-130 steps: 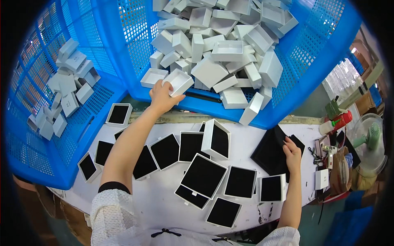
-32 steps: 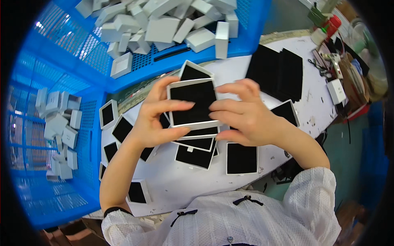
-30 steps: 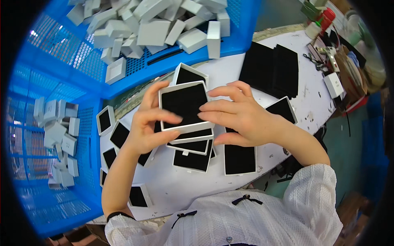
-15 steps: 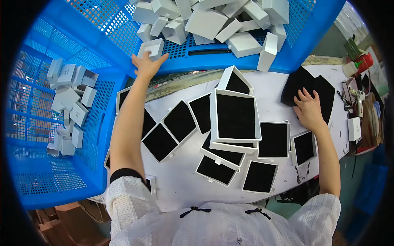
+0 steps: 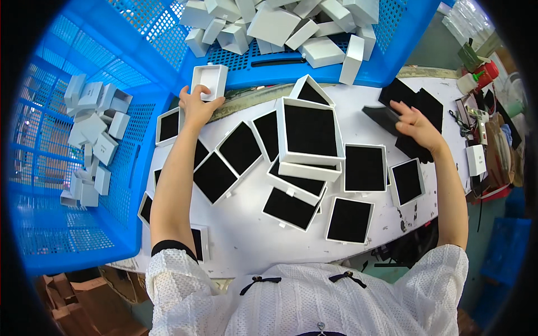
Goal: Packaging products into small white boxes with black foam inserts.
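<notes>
hands (image 5: 196, 111) gripping wht open-top box (image 5: 210, 77), bent blk sheet (image 5: 381, 119)

Blue crates (image 5: 120, 238) of white boxes (image 5: 274, 25) and a scuffed worktable (image 5: 246, 243) suggest a workshop.

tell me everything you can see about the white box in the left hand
The white box is a shallow, open-topped tray, apparently of stiff card, with straight walls and a plain white inside without a black pad. The left hand grips its near side, a finger reaching inside. It appears by the blue basket's front edge; whether it rests there, I cannot tell.
</notes>
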A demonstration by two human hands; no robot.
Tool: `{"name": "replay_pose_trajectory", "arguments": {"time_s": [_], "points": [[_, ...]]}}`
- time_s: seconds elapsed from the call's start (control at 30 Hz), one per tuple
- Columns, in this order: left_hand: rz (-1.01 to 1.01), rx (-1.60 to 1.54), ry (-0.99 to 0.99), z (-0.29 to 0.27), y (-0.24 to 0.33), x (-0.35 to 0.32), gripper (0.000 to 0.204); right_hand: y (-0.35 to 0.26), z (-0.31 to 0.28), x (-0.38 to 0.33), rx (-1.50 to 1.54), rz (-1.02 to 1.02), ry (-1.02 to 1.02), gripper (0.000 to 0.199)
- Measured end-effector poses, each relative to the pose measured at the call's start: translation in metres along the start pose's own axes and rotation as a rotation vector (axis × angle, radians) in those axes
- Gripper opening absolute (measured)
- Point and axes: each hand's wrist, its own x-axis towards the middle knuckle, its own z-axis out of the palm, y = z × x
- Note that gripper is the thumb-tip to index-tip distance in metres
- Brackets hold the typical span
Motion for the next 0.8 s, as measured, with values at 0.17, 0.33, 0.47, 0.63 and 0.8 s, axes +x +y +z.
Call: {"name": "replay_pose_trajectory", "arguments": {"time_s": [0.17, 0.33, 0.47, 0.63, 0.8], "points": [[0.048, -0.038, -0.090, -0.033, 0.007, -0.019, 0.042, -0.029, 0.011, -0.010, 0.424, -0.256, 0.448, 0.020], [0.634, -0.179, -0.141, -0.113, 0.123, -0.068, 0.082, -0.157, 0.032, -0.028, -0.211, -0.840, 1.076, 0.034], [0.784, -0.341, -0.209, -0.120, 0.166, -0.103, 0.108, -0.201, 0.056, -0.014, -0.791, -1.126, 0.865, 0.019], [0.698, -0.479, -0.415, -0.125, 0.159, -0.115, 0.119, -0.206, 0.066, -0.017, -0.606, -1.283, 0.535, 0.013], [0.796, -0.451, -0.388, -0.129, 0.162, -0.117, 0.110, -0.201, 0.072, -0.021, -0.547, -1.228, 0.435, 0.020]]}}
